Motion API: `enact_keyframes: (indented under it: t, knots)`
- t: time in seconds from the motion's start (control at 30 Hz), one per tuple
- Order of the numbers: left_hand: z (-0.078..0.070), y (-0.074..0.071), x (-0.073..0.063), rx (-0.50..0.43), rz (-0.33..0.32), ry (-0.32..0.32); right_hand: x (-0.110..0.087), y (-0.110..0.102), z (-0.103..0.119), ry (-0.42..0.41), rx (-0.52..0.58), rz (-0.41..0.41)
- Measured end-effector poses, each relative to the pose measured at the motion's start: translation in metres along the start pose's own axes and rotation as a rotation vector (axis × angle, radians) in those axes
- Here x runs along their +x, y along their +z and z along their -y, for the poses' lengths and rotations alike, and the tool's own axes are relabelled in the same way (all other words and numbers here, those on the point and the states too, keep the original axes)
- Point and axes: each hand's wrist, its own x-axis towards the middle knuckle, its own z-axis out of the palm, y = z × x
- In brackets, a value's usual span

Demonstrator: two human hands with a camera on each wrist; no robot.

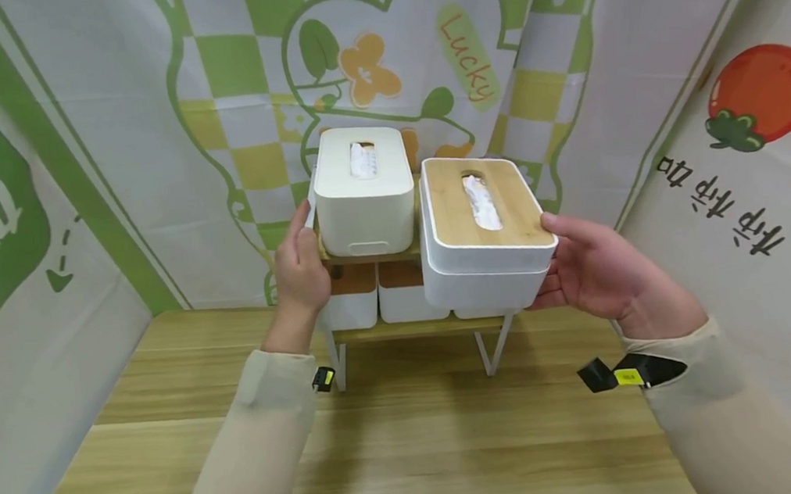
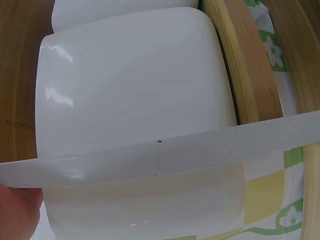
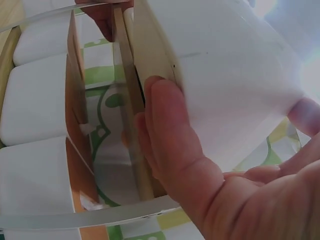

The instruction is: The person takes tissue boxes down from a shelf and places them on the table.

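Note:
My right hand (image 1: 598, 264) holds a white tissue box with a wooden lid (image 1: 447, 195), thumb at the lid's edge and fingers beneath. The box is tilted, in front of the right part of a small two-tier rack. In the right wrist view, my fingers (image 3: 172, 115) press against its underside. An all-white tissue box (image 1: 368, 222) sits on the top tier at left, tissue showing in its slot. My left hand (image 1: 302, 271) grips the rack's white side frame (image 1: 311, 199) beside this box. The left wrist view shows the frame bar (image 2: 160, 152) crossing the white box.
On the lower tier stand several white boxes with brown lids (image 1: 351, 306), side by side. White metal legs (image 1: 492, 348) stand on a wooden tabletop (image 1: 413, 449). Printed cloth (image 1: 231, 65) hangs behind, and decorated panels (image 1: 751, 192) flank both sides.

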Motion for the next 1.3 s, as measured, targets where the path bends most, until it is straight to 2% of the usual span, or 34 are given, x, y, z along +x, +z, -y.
enact_keyframes:
  t: [0.37, 0.57, 0.77, 1.03, 1.3]
  knots:
    - [-0.001, -0.002, 0.001, -0.011, -0.002, 0.02, 0.006, -0.001, 0.0, 0.021, 0.026, -0.068]
    - [-0.001, -0.001, 0.001, -0.014, -0.004, 0.025, 0.005, -0.002, -0.004, -0.019, 0.018, -0.086]
    - [0.0, 0.0, 0.001, -0.015, -0.002, 0.023, -0.002, -0.003, -0.011, -0.103, 0.012, -0.042]
    - [0.0, 0.0, 0.001, -0.007, 0.002, 0.01, -0.018, -0.001, -0.018, -0.238, 0.074, 0.052]
    - [0.002, 0.0, 0.002, -0.017, 0.009, 0.014, -0.035, 0.003, -0.03, -0.266, 0.012, 0.069]
